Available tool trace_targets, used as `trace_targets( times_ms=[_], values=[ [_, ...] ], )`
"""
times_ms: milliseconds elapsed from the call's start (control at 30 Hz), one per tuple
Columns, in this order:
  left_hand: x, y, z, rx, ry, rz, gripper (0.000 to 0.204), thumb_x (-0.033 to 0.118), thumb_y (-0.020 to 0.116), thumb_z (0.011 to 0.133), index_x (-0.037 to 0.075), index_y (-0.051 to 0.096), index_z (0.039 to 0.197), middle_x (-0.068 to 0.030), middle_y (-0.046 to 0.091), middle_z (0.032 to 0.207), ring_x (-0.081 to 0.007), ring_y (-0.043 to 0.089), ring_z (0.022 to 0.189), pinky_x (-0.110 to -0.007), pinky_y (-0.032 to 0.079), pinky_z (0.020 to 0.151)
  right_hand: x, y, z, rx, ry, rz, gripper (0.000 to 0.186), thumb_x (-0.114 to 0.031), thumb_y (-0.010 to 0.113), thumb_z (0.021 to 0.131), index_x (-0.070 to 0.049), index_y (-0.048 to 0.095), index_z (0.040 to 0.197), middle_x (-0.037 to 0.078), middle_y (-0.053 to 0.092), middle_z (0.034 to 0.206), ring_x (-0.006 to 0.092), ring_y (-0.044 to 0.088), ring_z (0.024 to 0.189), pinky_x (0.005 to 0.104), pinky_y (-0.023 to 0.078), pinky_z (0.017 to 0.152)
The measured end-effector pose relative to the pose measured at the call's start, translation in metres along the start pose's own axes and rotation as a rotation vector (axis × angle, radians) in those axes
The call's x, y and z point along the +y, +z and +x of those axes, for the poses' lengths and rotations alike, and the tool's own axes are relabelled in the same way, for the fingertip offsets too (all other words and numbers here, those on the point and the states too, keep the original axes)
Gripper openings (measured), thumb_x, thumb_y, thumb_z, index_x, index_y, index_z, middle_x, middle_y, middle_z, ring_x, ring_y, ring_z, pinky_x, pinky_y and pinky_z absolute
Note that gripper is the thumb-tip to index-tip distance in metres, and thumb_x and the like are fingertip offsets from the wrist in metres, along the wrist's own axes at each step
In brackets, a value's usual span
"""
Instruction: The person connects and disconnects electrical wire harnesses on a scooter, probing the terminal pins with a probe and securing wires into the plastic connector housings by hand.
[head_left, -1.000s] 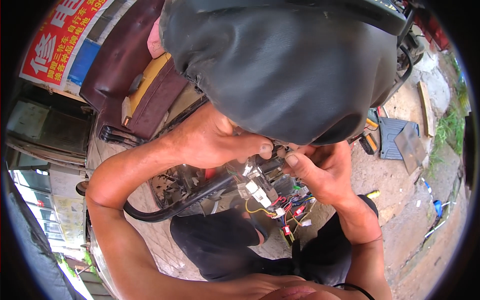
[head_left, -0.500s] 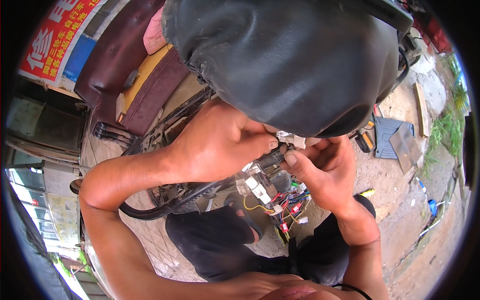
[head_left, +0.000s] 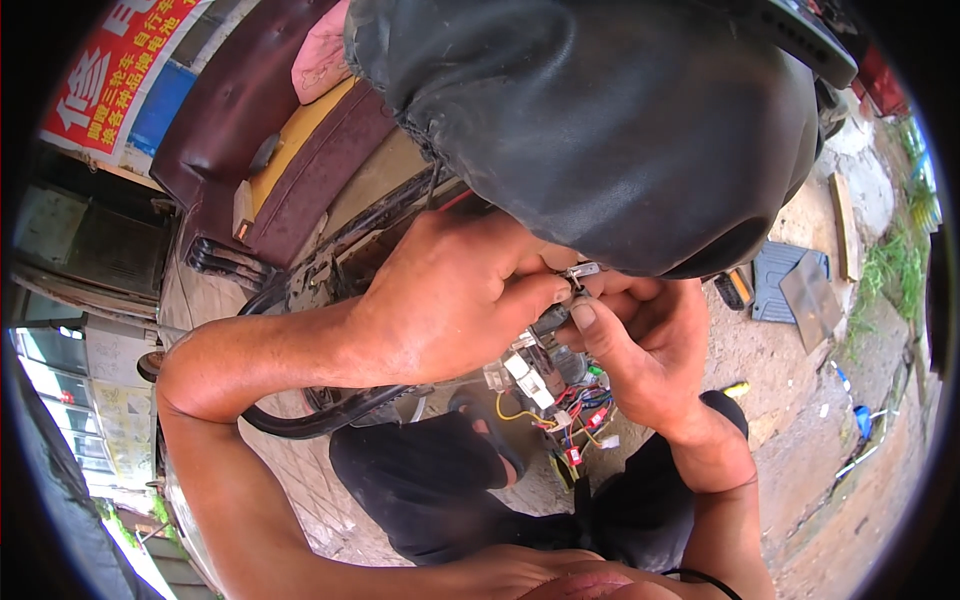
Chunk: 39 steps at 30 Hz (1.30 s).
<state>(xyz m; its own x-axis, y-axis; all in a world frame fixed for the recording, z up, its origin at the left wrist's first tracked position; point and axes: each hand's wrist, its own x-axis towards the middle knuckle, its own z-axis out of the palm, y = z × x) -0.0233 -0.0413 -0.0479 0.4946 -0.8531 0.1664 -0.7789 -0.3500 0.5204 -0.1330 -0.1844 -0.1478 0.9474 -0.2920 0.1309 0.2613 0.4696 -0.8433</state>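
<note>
Connector piece (head_left: 580,271), small and metallic, sits mid-frame, pinched between left hand (head_left: 455,300) and right hand (head_left: 640,345) fingertips. Wire bundle (head_left: 560,400) hangs just below. Step: fitting a terminal, apparently. Next move needs steady alignment. Black seat (head_left: 600,120) fills upper frame.

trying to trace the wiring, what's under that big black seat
Under the black seat, both hands, left hand and right hand, pinch a small metal part. Coloured wires hang below. Anything farther under is covered.

The black seat (head_left: 620,120) hides what the small metal piece (head_left: 581,271) joins at twelve o'clock.
</note>
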Motion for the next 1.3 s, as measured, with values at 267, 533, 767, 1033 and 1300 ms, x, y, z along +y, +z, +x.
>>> trace_targets(
  times_ms=[267,533,767,1033,1300],
  values=[
    [0.001,0.0,0.001,-0.013,-0.015,0.002,0.019,0.006,0.065,0.084,0.006,0.071,0.102,-0.0134,0.072,0.081,-0.0342,0.07,0.078,-0.043,0.055,0.073,0.007,0.001,0.002,-0.029,-0.086,0.03,0.039,0.007,0.063,0.092,0.001,0.04,0.123,0.015,0.062,0.112,0.0156,0.068,0.095,0.0262,0.059,0.075],
    [-0.001,-0.003,0.001,-0.037,0.012,0.026,0.016,0.006,0.063,0.085,0.004,0.07,0.099,-0.0136,0.072,0.083,-0.035,0.07,0.08,-0.044,0.055,0.074,0.003,0.002,0.005,0.01,-0.038,0.036,0.03,-0.006,0.067,0.093,0.003,0.051,0.117,0.012,0.067,0.099,0.0126,0.066,0.073,0.0246,0.056,0.063],
    [-0.002,0.001,0.005,-0.011,-0.003,-0.067,0.014,0.006,0.065,0.084,0.003,0.071,0.097,-0.014,0.072,0.083,-0.0355,0.07,0.079,-0.043,0.055,0.072,-0.005,-0.012,0.008,-0.073,0.107,0.055,0.046,0.005,0.064,0.091,0.001,0.039,0.129,0.011,0.064,0.103,0.01,0.065,0.082,0.0234,0.055,0.067],
    [0.0,-0.012,0.015,-0.136,-0.055,-0.104,0.02,0.009,0.069,0.085,0.003,0.072,0.104,-0.014,0.075,0.091,-0.0249,0.073,0.083,-0.036,0.055,0.076,-0.017,-0.032,0.012,-0.068,0.001,-0.148,0.038,-0.005,0.067,0.091,-0.001,0.052,0.126,-0.002,0.06,0.081,0.0024,0.05,0.07,0.0192,0.04,0.064],
    [-0.007,-0.02,0.016,-0.286,0.031,-0.077,0.03,0.004,0.066,0.086,0.006,0.072,0.115,-0.0094,0.076,0.097,-0.0213,0.073,0.088,-0.035,0.055,0.081,-0.002,-0.035,0.022,-0.01,-0.161,-0.33,0.024,-0.009,0.072,0.089,-0.002,0.065,0.111,-0.005,0.059,0.075,-0.0004,0.042,0.06,0.0189,0.033,0.053]
  ],
)
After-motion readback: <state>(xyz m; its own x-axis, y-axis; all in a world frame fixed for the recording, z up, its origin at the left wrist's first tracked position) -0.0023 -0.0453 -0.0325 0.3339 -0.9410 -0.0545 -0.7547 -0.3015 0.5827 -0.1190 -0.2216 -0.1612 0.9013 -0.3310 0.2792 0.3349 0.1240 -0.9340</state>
